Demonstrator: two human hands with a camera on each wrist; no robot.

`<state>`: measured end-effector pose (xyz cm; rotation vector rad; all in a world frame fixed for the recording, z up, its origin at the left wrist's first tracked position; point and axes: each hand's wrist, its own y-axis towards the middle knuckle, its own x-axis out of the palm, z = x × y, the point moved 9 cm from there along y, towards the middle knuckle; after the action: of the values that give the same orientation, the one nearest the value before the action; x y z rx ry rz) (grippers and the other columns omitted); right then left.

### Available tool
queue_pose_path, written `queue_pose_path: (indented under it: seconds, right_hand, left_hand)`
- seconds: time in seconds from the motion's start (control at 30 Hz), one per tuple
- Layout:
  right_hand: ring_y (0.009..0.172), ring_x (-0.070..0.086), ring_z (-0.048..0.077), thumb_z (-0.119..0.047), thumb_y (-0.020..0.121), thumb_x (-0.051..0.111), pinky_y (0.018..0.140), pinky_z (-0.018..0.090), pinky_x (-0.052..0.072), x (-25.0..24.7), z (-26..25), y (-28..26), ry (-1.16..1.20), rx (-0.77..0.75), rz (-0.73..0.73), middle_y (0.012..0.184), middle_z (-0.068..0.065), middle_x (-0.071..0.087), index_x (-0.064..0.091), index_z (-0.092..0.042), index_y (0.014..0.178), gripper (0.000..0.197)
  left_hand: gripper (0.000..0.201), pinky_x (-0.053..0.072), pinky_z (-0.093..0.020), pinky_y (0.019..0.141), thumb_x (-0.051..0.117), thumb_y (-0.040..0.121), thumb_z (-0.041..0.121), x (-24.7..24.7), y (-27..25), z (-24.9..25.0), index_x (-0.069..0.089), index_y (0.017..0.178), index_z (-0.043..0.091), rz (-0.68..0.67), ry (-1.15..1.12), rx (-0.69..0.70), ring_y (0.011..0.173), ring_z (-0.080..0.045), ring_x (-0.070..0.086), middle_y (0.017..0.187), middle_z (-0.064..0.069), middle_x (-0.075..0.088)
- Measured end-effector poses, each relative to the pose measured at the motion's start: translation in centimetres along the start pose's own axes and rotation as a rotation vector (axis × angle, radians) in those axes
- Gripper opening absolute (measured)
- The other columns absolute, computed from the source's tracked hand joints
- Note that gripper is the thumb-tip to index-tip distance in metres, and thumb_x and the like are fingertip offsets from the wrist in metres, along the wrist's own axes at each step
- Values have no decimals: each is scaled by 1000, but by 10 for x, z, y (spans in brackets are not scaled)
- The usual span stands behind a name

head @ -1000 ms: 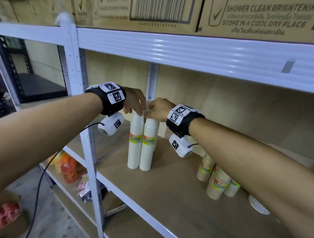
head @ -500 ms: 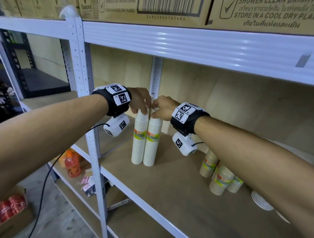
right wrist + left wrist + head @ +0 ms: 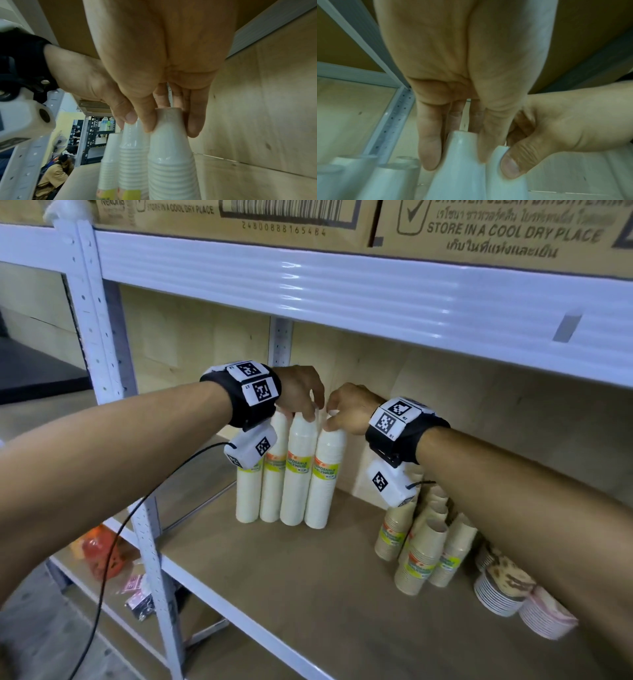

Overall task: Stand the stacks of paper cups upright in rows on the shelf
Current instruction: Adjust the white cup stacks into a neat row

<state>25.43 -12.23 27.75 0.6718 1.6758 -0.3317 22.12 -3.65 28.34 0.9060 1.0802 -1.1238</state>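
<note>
Beside the rear upright post [image 3: 281, 344], my left hand [image 3: 301, 392] and right hand [image 3: 349, 409] each pinch a white cup stack [image 3: 296, 474] top; uneven release could domino the touching row

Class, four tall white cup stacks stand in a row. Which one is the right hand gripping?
The rightmost white stack: the right hand pinches its top, while the left hand grips its neighbour.

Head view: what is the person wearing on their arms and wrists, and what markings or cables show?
Both forearms are bare, with no sleeves. Each wrist has a black wristband topped with white plates carrying square black-and-white fiducial markers. Under each band hangs a white camera housing with its own marker. A black cable trails down from the left unit.
</note>
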Motion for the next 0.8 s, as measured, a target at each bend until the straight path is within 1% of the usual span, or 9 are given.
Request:
queue_pose_path:
  seconds: [0.1,0.17,0.2,0.3,0.37,0.47,0.6,0.7,0.8]
  right_hand:
    - [98,61,21,-24,83,74,72,25,43,-9,23,-1,-13,48,30,113,6,63,66,-7,114,37]
    - [93,58,20,-23,82,75,72,25,42,-12,40,0,-6,88,50,113,7,62,66,-7,113,37]
    - [92,58,19,-22,81,76,71,25,43,-13,49,1,-2,109,60,114,7,63,65,-8,113,36]
    - [98,60,22,-23,80,76,74,28,48,-15,72,3,4,175,86,115,8,61,64,-9,113,37]
    - [101,61,24,-22,81,76,77,29,50,-15,85,5,7,207,92,115,8,61,63,-8,112,37]
    - [99,62,24,-21,80,76,70,26,44,-15,101,8,8,249,108,113,9,63,63,-8,109,34]
    - [104,61,26,-18,82,74,72,27,45,-12,116,13,7,291,98,118,10,61,63,-7,112,34]
    - [113,57,26,-16,87,70,78,27,42,-9,123,18,22,303,84,127,9,58,59,-8,121,36]
    - [124,50,26,-10,94,60,78,19,36,-3,126,21,34,297,41,134,8,53,54,-8,132,38]
  left_hand:
    - [29,52,-25,59,74,81,15,4,22,14,69,110,19,21,-33,32,88,-22,66,106,0,57]
    - [29,49,-24,54,73,81,12,9,36,22,69,110,17,32,-52,45,86,-22,64,112,-2,55]
    - [30,49,-24,55,72,82,10,11,42,26,68,111,16,44,-43,55,86,-21,62,115,-1,52]
    - [33,49,-28,79,69,86,11,15,60,37,66,118,16,100,6,91,110,-22,55,124,-2,49]
    - [35,46,-26,86,67,87,12,19,70,42,65,122,16,114,9,112,120,-23,50,132,-3,47]
    - [36,44,-26,85,66,87,11,24,82,49,64,123,15,125,-16,145,121,-22,50,134,-4,46]
    - [36,44,-26,84,65,88,11,29,94,56,64,124,15,129,-43,159,118,-22,50,135,-4,47]
    - [36,41,-25,86,61,92,9,33,100,59,60,127,14,126,-58,149,124,-22,48,140,-2,45]
    - [30,36,-22,82,56,96,11,42,108,62,58,126,13,87,-6,155,125,-22,48,141,-3,46]
